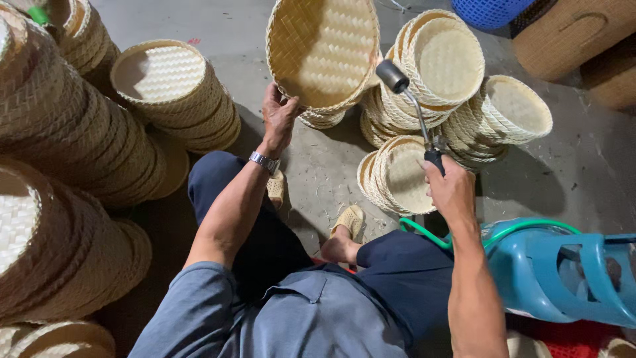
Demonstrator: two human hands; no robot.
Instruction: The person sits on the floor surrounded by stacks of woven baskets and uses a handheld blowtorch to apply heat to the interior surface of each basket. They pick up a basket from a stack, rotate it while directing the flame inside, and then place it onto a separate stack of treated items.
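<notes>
Floor: Grey concrete floor (318,172) lay under my seated legs, strewn with fine fibres.
Left hand: My left hand (278,116) gripped the lower rim of the tilted woven tray (322,50); fingers were curled over the edge, thumb pressed against the rim.
Tray position: I held it raised, centre top of view, its inside facing me.
Right hand: My right hand (450,189) was wrapped tight around the black handle of the gas torch (414,109), fingers pressed together.
Torch: Its dark nozzle stood just beside the tray's right rim; I could not tell whether they touched.
Hose: A green hose (424,232) ran from near the handle toward the blue plastic chair (563,272).
Stacks, right: Pale finished trays (444,59) were piled beyond the torch.
Stacks, left: Darker nested tray stacks (66,132) leaned at my left.
</notes>
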